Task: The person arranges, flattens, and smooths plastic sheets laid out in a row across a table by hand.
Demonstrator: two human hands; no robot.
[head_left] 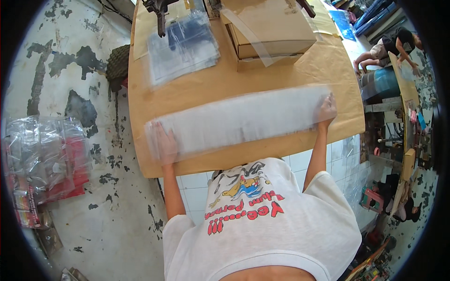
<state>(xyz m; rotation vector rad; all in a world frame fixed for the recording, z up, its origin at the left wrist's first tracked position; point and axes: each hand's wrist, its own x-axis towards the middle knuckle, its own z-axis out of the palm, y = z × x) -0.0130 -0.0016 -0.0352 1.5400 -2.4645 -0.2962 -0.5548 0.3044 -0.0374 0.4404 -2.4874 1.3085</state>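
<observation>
A long, narrow stack of clear plastic sheets [243, 119] stretches across the near part of the brown-papered table, its right end farther from me than its left. My right hand [326, 110] is closed around the right end, fingers curled. At the other end, my left hand [166, 143] holds the plastic, with its thumb and fingers pointing away from me. Motion blurs that hand and the plastic's edges, so the exact grip is unclear. Beyond the stack lies a flat pile of clear plastic bags [183, 49].
A cardboard box [267, 35] with a loose clear strip stands at the table's far side, beside a dark metal fixture [161, 18]. Packaged plastic [47, 159] lies on the left. Another person [398, 44] bends over a table [405, 89] at the far right.
</observation>
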